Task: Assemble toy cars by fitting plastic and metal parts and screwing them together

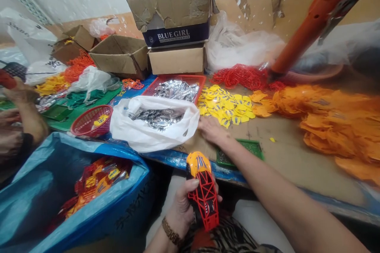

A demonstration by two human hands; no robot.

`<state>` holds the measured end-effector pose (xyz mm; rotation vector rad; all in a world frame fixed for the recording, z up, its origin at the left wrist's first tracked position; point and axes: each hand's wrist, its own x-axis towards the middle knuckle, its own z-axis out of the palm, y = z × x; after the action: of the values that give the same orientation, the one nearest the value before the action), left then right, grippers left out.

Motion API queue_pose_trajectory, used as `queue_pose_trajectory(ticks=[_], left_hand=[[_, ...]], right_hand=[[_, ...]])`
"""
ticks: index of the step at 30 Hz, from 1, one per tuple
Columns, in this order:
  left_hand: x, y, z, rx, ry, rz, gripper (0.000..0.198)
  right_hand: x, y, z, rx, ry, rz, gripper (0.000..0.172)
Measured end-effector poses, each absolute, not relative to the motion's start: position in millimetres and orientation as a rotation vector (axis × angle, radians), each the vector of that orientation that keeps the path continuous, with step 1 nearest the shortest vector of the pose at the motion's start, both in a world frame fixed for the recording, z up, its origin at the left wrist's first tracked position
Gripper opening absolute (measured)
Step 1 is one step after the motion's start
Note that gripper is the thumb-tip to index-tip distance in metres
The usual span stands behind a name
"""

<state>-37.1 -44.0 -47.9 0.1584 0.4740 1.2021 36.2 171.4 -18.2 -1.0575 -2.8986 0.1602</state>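
Note:
My left hand (181, 205) is closed around a toy car (204, 193) with a red lattice frame and an orange-yellow front, held upright over my lap. My right hand (211, 129) reaches across the table to the right edge of a white plastic bag (127, 132) of shiny silver parts (162, 118). Its fingers are blurred and partly hidden, so I cannot see whether they hold anything. Just beyond that hand lies a pile of flat yellow pieces (227, 104). Under my right forearm sits a green tray (247, 148) with tiny dark metal bits.
Orange shells (323, 118) are heaped at right, near red frames (240, 76). Behind the bag stands a red basket (200, 87). A blue sack (97, 213) with toy cars stands at left. A co-worker's arm (32, 110) is at far left. An orange post (314, 19) slants at right.

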Motion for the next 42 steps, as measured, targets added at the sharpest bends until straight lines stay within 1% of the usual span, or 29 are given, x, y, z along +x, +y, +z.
queue_pose_trajectory(ticks=[5,7,10,15,19,22,24,25,28,29,31,35,38,42], left_hand=[[-44,-45,-43,0.145,0.524,1.208,0.045],[-50,-40,-37,0.148,0.538,1.254,0.043],[-56,-33,-31,0.196,0.544,1.25,0.038],[-52,-31,-37,0.289,0.527,1.116,0.048],[-47,-35,-44,0.32,0.573,1.157,0.048],[-45,-37,-43,0.333,0.611,1.172,0.046],[-46,-37,-41,0.347,0.609,1.167,0.047],[-46,-36,-39,0.368,0.603,1.161,0.048],[-48,-33,-35,0.468,0.588,1.128,0.051],[-49,-33,-35,0.498,0.587,1.111,0.051],[-50,-32,-35,0.537,0.591,1.082,0.051],[-48,-34,-35,0.55,0.593,1.07,0.05],[-46,-34,-33,0.527,0.572,1.086,0.05],[-44,-34,-34,0.486,0.564,1.12,0.049]], right_hand=[[61,167,-8,-0.962,-2.777,0.163,0.026],[79,155,0,-0.879,-2.739,0.183,0.02],[104,127,10,-0.716,-2.717,0.231,0.02],[121,85,5,-0.389,-2.528,0.335,0.021],[120,70,-4,-0.456,-2.301,0.445,0.019],[118,61,-5,-0.524,-2.166,0.584,0.032],[120,56,-4,-0.633,-2.005,0.781,0.042],[122,54,-4,-0.684,-1.905,0.913,0.043],[130,52,-7,-0.72,-1.726,1.332,0.031],[132,51,-9,-0.708,-1.714,1.443,0.029],[134,51,-11,-0.727,-1.699,1.577,0.031],[131,49,-10,-0.833,-1.691,1.613,0.033],[128,48,-7,-0.788,-1.726,1.623,0.033],[129,46,-4,-0.794,-1.723,1.527,0.029]])
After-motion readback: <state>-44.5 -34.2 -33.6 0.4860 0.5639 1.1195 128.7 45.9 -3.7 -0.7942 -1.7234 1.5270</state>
